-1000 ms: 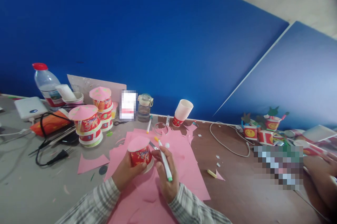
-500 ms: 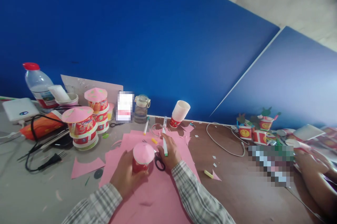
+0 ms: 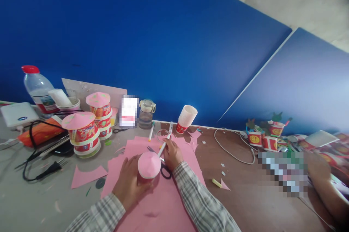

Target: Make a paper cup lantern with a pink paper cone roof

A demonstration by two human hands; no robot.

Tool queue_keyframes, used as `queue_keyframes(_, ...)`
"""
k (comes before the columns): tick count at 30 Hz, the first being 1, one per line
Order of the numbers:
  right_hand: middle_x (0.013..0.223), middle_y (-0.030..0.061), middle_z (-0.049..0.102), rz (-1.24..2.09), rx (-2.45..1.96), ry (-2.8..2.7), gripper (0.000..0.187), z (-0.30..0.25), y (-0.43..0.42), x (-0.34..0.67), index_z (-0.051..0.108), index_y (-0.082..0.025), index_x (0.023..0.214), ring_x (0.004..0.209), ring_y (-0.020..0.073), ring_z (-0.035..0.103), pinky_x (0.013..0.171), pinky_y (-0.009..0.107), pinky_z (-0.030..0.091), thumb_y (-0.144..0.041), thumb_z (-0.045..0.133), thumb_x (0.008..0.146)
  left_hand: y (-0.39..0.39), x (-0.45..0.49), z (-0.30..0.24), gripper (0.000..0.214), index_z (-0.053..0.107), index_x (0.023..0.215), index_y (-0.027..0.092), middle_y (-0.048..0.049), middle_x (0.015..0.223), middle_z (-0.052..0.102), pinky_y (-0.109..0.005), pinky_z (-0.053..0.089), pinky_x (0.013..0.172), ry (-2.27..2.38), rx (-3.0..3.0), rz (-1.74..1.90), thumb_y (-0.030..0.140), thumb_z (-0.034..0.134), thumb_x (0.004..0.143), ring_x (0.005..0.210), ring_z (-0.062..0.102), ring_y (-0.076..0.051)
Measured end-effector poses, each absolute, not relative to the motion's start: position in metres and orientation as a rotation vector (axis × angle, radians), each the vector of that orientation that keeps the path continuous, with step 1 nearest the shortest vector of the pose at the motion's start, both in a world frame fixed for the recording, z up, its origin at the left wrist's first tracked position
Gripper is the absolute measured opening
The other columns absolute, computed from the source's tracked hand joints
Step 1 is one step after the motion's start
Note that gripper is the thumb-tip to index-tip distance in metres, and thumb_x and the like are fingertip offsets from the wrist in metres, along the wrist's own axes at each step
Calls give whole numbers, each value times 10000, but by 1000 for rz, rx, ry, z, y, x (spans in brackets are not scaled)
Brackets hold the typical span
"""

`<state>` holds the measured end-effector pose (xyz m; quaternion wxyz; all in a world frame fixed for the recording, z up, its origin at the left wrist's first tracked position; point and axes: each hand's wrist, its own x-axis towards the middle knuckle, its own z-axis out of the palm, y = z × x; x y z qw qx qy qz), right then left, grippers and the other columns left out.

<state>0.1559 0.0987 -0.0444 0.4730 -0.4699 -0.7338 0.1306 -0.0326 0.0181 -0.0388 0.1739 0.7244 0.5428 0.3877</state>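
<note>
My left hand (image 3: 129,181) is wrapped round a small red paper cup (image 3: 145,180) topped with a pink paper cone (image 3: 149,164). In my right hand (image 3: 173,153) is a white marker (image 3: 163,149), held between the fingers, its lower end close to the cone's upper right edge; whether it touches I cannot tell. Black-handled scissors (image 3: 165,171) lie beside my right hand, partly hidden by it and the cup. Pink paper sheets (image 3: 163,203) are spread beneath both hands. Another marker (image 3: 151,132) lies beyond the sheets.
On the left stand cup towers with pink cone roofs (image 3: 78,120), a plug with black cable (image 3: 50,170) and a bottle (image 3: 38,88). Stacked paper cups (image 3: 187,117) and a water jar (image 3: 146,114) stand behind. At right, a co-worker's arm (image 3: 324,177) rests near decorated cups (image 3: 255,138).
The marker in my right hand has tilted so its lower end now points left toward the pink cone. My right hand has shifted slightly left; the cup has tipped a little toward me.
</note>
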Motion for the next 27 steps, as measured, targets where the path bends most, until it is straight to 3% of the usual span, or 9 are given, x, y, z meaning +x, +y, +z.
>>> queue_keyframes(5,782,8,611,443,-1084,-1598,298,-16,89,168,572,-199,1005,617,164,598,588,289,531,-159,530,713,16,-35,-39,924,333,1170,258,-128,1158,499,-540,234,931,1511,2008,1185,598,647,370,1097,356,-370)
queue_keyframes(8,810,20,604,549,-1009,-1517,308,12,76,173,534,-190,1040,631,158,619,562,274,546,-236,577,738,10,-35,-24,907,338,1160,251,-127,1154,475,-532,272,915,1492,1929,1347,640,601,384,1084,364,-372)
queue_keyframes(13,740,-9,613,743,-887,-1496,313,46,40,159,521,-207,1047,546,133,620,480,244,551,-285,629,764,-6,-38,8,526,401,1098,270,-83,1096,481,-496,234,949,1330,1816,1721,556,362,658,1081,367,-320)
queue_keyframes(15,769,1,637,890,-799,-1544,306,52,23,148,536,-218,1052,635,149,636,564,261,562,-210,644,767,-11,-39,17,395,448,1038,295,-51,936,541,-491,254,935,1316,1736,1817,479,350,702,1004,433,-302)
queue_keyframes(20,861,16,676,705,-760,-1900,417,57,-7,127,542,-304,1136,717,192,648,672,324,560,-92,590,780,-20,-36,29,280,525,923,336,11,636,567,-488,317,854,1236,1749,1803,429,371,708,664,532,-261)
queue_keyframes(24,921,31,685,551,-718,-2051,489,58,-13,120,486,-347,1209,765,220,651,686,342,556,-83,557,804,-21,-33,31,156,592,753,348,21,596,597,-483,313,819,1233,1838,1737,353,450,689,594,537,-247)
queue_keyframes(27,890,30,675,518,-778,-2003,432,55,-12,123,522,-337,1150,752,226,638,685,349,542,-114,593,787,-19,-32,30,130,592,675,336,28,563,583,-457,341,776,1263,1739,1779,322,464,693,580,531,-232)
